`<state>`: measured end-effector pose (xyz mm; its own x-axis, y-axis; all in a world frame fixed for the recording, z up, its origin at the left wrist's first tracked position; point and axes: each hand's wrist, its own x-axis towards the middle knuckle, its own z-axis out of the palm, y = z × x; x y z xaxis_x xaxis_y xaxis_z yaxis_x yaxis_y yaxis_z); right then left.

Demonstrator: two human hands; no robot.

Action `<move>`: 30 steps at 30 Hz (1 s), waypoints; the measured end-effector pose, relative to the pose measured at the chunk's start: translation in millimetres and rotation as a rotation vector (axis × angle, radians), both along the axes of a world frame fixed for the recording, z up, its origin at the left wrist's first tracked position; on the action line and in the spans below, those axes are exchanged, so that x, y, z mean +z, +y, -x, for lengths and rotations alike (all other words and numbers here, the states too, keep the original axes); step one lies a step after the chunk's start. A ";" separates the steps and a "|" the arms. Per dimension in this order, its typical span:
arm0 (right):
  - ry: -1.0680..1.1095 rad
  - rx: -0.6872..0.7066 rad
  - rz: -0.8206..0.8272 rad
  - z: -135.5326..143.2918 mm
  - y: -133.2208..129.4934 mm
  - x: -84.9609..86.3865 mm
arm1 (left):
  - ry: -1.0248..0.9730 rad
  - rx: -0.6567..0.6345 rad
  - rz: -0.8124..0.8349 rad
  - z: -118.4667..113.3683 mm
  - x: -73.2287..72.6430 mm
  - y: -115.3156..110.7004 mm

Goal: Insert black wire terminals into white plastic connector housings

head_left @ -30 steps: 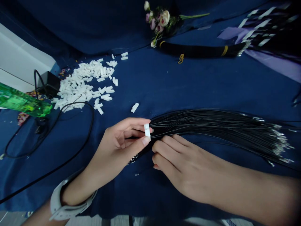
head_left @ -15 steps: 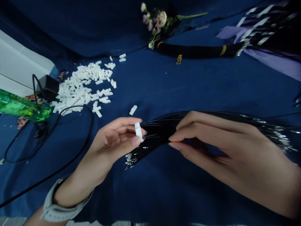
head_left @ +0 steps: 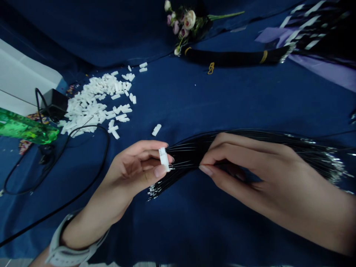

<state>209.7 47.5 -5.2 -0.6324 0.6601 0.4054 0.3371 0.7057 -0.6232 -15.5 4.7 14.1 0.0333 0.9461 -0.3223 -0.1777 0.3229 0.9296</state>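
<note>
My left hand (head_left: pixel 139 168) is closed, with the thumb and fingers pinching a white connector housing (head_left: pixel 164 158). Several thin black wires run from the housing's right side toward my right hand. My right hand (head_left: pixel 250 178) pinches a black wire (head_left: pixel 185 167) between thumb and forefinger. That wire's bright metal tip lies against the lower end of the housing, near my left thumb; whether it is inside, I cannot tell. Beneath both hands lies a loose bundle of black wires (head_left: pixel 180 155), with silvery crimped ends (head_left: pixel 152 191) at its left.
A heap of white housings (head_left: pixel 91 104) lies at left, and one loose housing (head_left: pixel 156 129) sits above my left hand. A black cable (head_left: pixel 107 148), green bottle (head_left: pixel 27 128) and black adapter (head_left: pixel 55 104) are farther left. Behind are a banded wire bundle (head_left: pixel 225 58) and flowers (head_left: pixel 189 20).
The metal tip of the wire in my right hand now shows at the housing's lower end. My right thumb and forefinger have come closer together. The view has shifted slightly.
</note>
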 end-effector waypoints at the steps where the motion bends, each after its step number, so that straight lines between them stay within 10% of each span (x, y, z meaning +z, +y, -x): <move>1: 0.003 0.002 0.002 0.1 0.1 0.1 | -0.004 -0.001 0.000 0.5 -0.2 -0.3; 30: -0.174 0.087 -0.252 4.9 -12.6 -5.9 | 0.112 -0.020 -0.075 -12.2 -9.5 -11.8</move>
<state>204.8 34.9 -11.1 -0.7561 0.4929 0.4305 0.3548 0.8615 -0.3632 -3.3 -7.1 4.6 0.0206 0.9672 -0.2533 -0.0654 0.2541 0.9650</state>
